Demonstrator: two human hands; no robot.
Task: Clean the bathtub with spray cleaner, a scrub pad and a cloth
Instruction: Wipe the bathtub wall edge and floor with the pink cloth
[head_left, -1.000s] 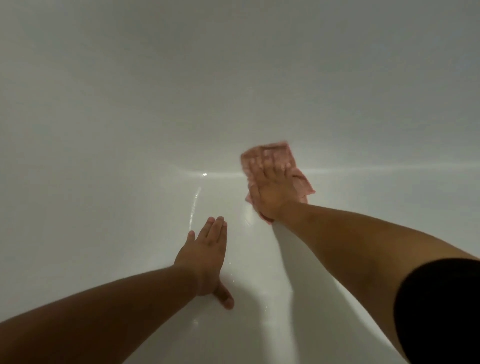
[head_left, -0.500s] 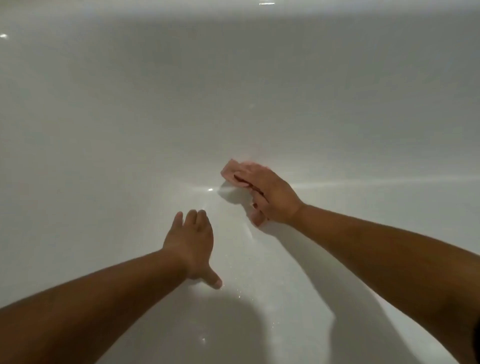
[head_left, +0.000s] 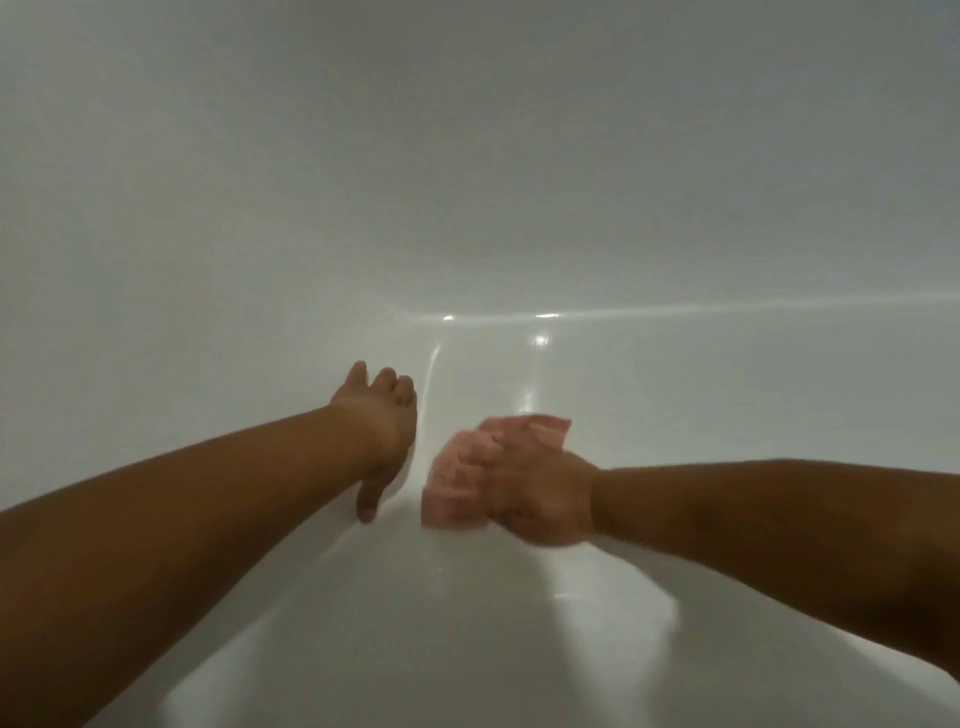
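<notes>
On cloth, right hand (curled)

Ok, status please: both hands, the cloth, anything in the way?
Left hand open, flat on the bathtub. Right hand grips the pink cloth against the bathtub, blurred. Nothing blocks the path in view.

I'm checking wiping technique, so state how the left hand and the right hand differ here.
The left hand is bare, fingers straight, braced on the bathtub; the right hand grips a bunched pink cloth. The left hand looks sharp; the right hand is blurred. The left hand lies farther from the camera than the right hand. Both are inside the white bathtub.
</notes>
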